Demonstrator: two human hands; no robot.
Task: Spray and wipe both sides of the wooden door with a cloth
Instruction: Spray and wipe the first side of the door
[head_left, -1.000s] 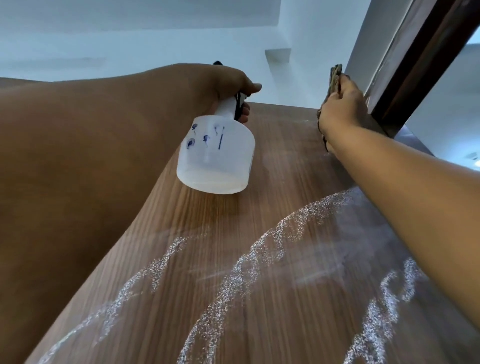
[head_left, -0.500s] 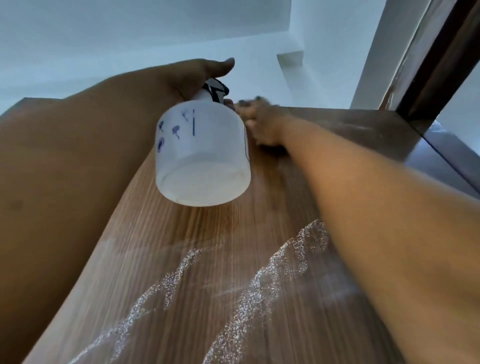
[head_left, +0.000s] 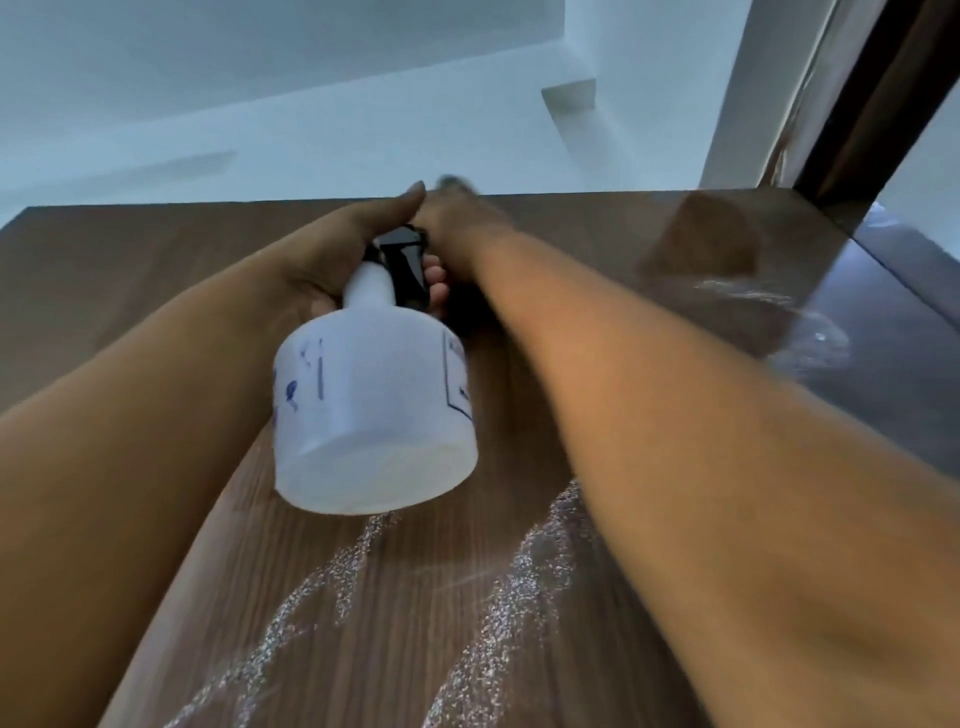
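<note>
1. Wooden door (head_left: 130, 270) fills most of the view, seen from low, top edge against a pale ceiling (head_left: 260, 78).
2. Dark door frame (head_left: 883, 104) at upper right, running down past the door's right edge; white wall (head_left: 743, 104) just left of it.
3. Left hand (head_left: 337, 254) grips the neck of a white spray bottle (head_left: 374, 405), fingers curled round it below the black trigger head (head_left: 402, 265), thumb stretched up along the top.
4. Bottle hangs base toward the camera, held near the door face and covering part of it; blue markings on its side, too small to read.
5. Right hand (head_left: 457, 218) is up at the door's top edge, just beside the left thumb. Motion-blurred and partly behind the trigger head, so its grip cannot be told.
6. Cloth: only a dark smear (head_left: 452, 182) above the right hand; can't confirm it.
7. White speckled spray streaks (head_left: 509, 613) run across the lower door, partly covered by the right forearm (head_left: 701, 467).
8. Wet glossy patch (head_left: 810, 332) on the right of the door, blurry.
9. Both forearms cut off at the frame edges.
</note>
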